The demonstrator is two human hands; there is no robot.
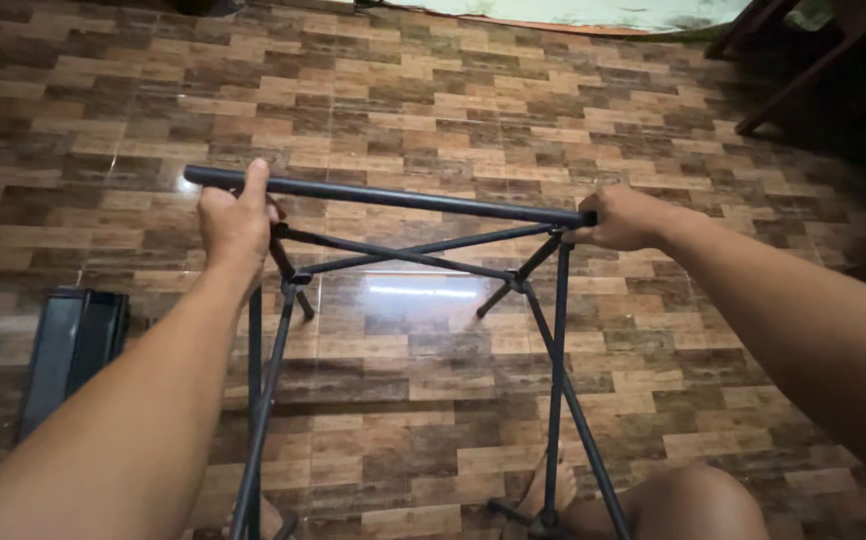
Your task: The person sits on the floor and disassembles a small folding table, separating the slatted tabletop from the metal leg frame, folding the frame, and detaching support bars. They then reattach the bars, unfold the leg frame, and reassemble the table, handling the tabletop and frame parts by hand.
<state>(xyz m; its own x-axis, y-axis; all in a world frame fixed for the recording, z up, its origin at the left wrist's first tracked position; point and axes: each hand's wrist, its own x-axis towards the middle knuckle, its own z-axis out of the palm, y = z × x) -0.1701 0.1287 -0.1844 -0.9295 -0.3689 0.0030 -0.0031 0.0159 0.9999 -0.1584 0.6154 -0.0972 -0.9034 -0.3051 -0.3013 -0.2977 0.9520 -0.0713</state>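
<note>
Above a floor of glossy brown tiles patterned like staggered wood planks, two bare hands grip one black bar. That bar is a straight round tube, matte, running nearly level from left to right across the middle of the view. The left hand is wrapped tightly around it near its left end, fingers curled over the top. The right hand is closed around its right end, so the tube's tip is hidden in the fist.

Under the bar hangs a frame of thin black rods, also round and matte. Two rods cross in a shallow X just below the bar, meeting two small hub joints, one on each side. From each hub long legs slant down toward the bottom edge; at least four such rods can be counted, and two short stubs angle out between the hubs. One leg ends in a small foot near a bare foot on the tiles. A bare knee shows at the lower right.

One flat black case, rectangular with soft ribbed sides, lies on the floor at left, well apart from the frame. Dark wooden furniture legs stand at the upper right.
</note>
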